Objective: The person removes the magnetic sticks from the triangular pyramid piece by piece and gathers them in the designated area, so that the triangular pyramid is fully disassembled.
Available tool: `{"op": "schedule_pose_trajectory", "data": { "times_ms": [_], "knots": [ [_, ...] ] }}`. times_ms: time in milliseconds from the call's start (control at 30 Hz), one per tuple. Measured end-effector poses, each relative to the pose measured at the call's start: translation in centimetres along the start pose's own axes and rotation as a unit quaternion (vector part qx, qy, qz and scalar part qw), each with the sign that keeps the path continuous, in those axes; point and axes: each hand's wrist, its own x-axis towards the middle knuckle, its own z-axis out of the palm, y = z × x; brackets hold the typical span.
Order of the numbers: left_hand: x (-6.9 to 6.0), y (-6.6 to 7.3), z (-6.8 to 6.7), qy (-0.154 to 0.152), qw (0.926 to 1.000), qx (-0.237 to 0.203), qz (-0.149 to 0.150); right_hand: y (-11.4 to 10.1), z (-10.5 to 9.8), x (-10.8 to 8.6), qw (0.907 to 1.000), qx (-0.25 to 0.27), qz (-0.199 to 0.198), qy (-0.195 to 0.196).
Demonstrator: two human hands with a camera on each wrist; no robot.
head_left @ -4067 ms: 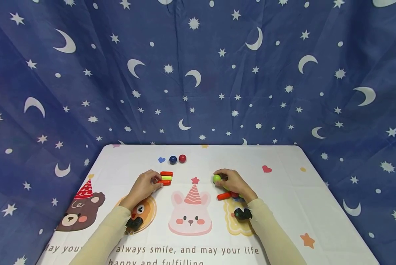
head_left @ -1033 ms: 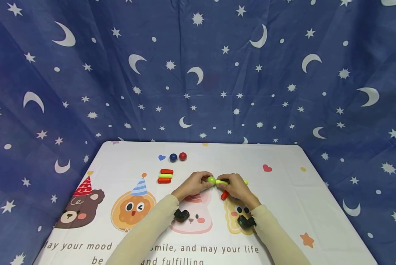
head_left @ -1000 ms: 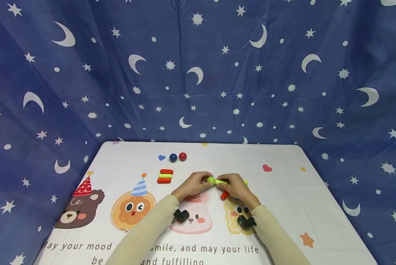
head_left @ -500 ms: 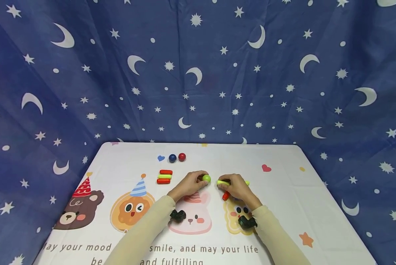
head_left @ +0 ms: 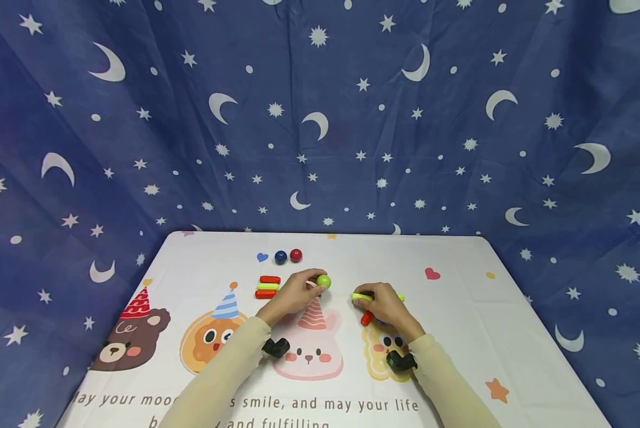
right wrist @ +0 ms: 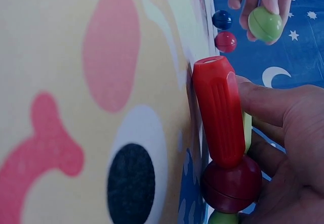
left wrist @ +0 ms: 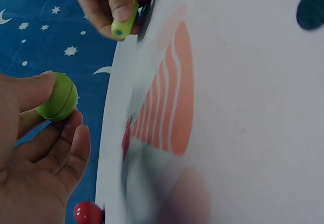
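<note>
Across the pale surface (head_left: 459, 327) in the head view, your left hand (head_left: 294, 292) is clamped on a green ball (head_left: 324, 281) and your right hand (head_left: 386, 304) on a yellow-green rod (head_left: 360, 296), the two well apart. Beyond them sit a blue ball (head_left: 281, 257) and a red ball (head_left: 295, 255), side by side. Beside your left hand, three short rods (head_left: 268, 287) lie close together and parallel, probably sorted by shape and left within easy reach.

From the left wrist, you see your thumb and fingers pinching the ball by its sides, raised off the surface; that grip seems meant to leave its front free. Your other hand's rod points its end outward, with a dark spot in it, perhaps a magnet.

From the right wrist, you find a red rod (right wrist: 220, 113) against a dark red ball (right wrist: 231, 183), a green piece (right wrist: 224, 218) just below. Your fingers likely steady this cluster; you cannot tell whether it touches the surface.
</note>
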Motion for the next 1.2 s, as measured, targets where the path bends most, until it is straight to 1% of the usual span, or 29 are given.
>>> {"op": "schedule_pose_trajectory", "data": {
  "times_ms": [67,233,433,533,700,900,967,1033,1200],
  "knots": [
    [-0.2,0.0,-0.4,0.006,1.0000,-0.003,0.001,0.0,0.0,0.0,1.0000,0.001,0.001,0.002],
    [-0.7,0.0,-1.3,0.027,0.9996,-0.002,-0.007,0.1,-0.1,-0.1,1.0000,0.001,-0.003,0.003],
    [-1.4,-0.3,-2.4,0.056,0.9984,-0.011,-0.001,0.0,0.0,0.0,1.0000,-0.002,-0.001,0.000],
    [-1.6,-0.5,-3.0,0.066,0.9976,-0.020,0.001,0.0,0.1,0.0,1.0000,0.000,0.002,0.000],
    [-1.9,-0.9,-4.0,0.081,0.9966,-0.014,-0.009,0.0,0.1,-0.1,0.9999,-0.004,0.008,-0.005],
    [-2.4,-1.1,-5.1,0.093,0.9956,-0.010,-0.007,0.1,0.1,-0.1,1.0000,-0.001,0.001,-0.001],
    [-2.5,-1.1,-5.4,0.094,0.9955,-0.003,-0.012,0.1,0.0,-0.1,1.0000,-0.001,-0.003,0.001],
    [-2.6,-1.2,-5.8,0.094,0.9953,-0.001,-0.025,0.1,0.0,-0.1,1.0000,-0.002,-0.004,0.002],
    [-2.9,-1.5,-6.8,0.101,0.9938,-0.013,-0.045,0.0,0.1,-0.1,1.0000,-0.003,-0.002,0.002]
  ]
}}
